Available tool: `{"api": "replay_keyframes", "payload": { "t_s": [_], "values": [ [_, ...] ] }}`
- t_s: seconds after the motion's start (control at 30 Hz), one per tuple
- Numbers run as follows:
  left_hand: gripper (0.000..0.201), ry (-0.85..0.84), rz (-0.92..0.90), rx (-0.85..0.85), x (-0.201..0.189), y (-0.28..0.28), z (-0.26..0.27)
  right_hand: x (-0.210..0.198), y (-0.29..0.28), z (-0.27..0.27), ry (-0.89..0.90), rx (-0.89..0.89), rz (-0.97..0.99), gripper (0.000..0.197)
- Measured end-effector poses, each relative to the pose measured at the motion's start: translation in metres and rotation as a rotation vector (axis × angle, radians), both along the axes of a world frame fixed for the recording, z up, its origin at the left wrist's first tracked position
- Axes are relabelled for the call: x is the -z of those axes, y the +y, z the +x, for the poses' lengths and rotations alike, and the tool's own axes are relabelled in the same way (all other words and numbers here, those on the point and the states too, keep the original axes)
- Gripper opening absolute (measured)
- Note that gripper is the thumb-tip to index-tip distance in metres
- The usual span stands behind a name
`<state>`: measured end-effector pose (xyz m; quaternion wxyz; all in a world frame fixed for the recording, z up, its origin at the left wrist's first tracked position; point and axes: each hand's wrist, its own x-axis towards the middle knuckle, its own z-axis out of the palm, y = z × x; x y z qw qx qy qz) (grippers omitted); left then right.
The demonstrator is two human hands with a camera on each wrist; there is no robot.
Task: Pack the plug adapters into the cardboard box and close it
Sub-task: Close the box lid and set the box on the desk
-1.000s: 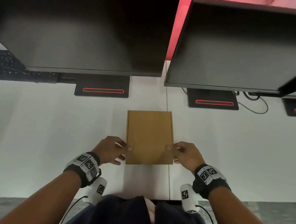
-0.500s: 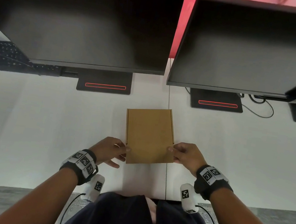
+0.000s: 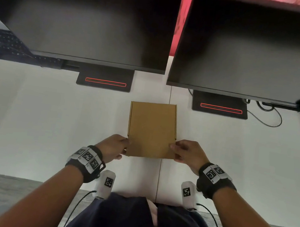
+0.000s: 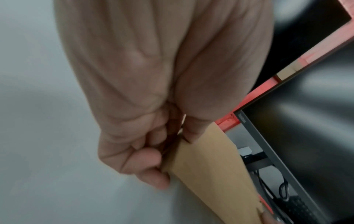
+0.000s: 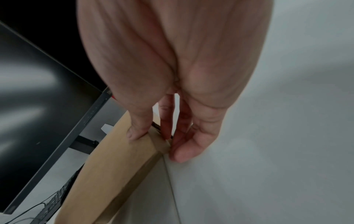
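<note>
Your left hand and right hand each pinch a near corner of the closed cardboard box, by the white desk's near edge.

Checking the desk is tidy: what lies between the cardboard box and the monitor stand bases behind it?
Only bare white desk separates the cardboard box from the monitor stand bases; the head view shows it.

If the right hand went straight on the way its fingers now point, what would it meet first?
The right hand already grips the cardboard box at its right edge, pointing inward across it; going on, it would likely only press into the box side.
</note>
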<state>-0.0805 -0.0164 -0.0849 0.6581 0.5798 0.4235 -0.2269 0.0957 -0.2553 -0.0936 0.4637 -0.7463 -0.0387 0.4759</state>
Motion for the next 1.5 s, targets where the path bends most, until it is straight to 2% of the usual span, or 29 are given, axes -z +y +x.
{"api": "replay_keyframes", "payload": {
  "t_s": [0.17,0.4,0.47,0.53,0.6,0.67,0.73,0.8,0.97,1.1,1.23,1.5],
  "values": [
    [0.031,0.0,0.123,-0.011,0.001,-0.008,0.019,0.0,-0.002,0.018,-0.049,-0.042,-0.028,0.019],
    [0.026,0.006,0.178,-0.075,0.006,-0.01,0.022,0.0,-0.004,0.027,-0.065,-0.049,-0.03,0.019],
    [0.021,0.029,0.343,0.028,0.006,-0.009,0.023,0.003,-0.005,0.029,-0.274,-0.119,-0.118,0.028],
    [0.06,0.035,0.532,0.149,0.006,-0.009,0.027,0.004,-0.006,0.03,-0.529,-0.244,-0.206,0.051],
    [0.094,-0.049,0.658,0.215,0.002,-0.01,0.034,0.003,-0.005,0.033,-0.689,-0.344,-0.199,0.079],
    [0.105,-0.111,0.777,0.315,-0.001,-0.009,0.043,0.0,0.001,0.041,-0.833,-0.471,-0.194,0.091],
    [0.096,-0.115,0.913,0.449,-0.005,-0.007,0.052,-0.003,0.009,0.049,-1.002,-0.638,-0.215,0.083],
    [0.086,-0.119,1.03,0.557,-0.008,-0.002,0.062,-0.005,0.017,0.055,-1.1,-0.725,-0.219,0.069],
    [0.071,-0.168,1.165,0.72,-0.011,0.007,0.083,0.001,0.026,0.063,-1.185,-0.672,-0.199,0.045],
    [0.07,-0.213,1.161,0.698,-0.004,0.012,0.087,0.006,0.032,0.066,-1.188,-0.618,-0.186,0.04],
    [0.072,-0.223,1.162,0.676,-0.001,0.019,0.094,0.004,0.039,0.065,-1.154,-0.585,-0.258,0.037],
    [0.069,-0.178,1.171,0.774,-0.009,0.029,0.105,-0.003,0.051,0.062,-1.101,-0.562,-0.368,0.038]
  ]
}}
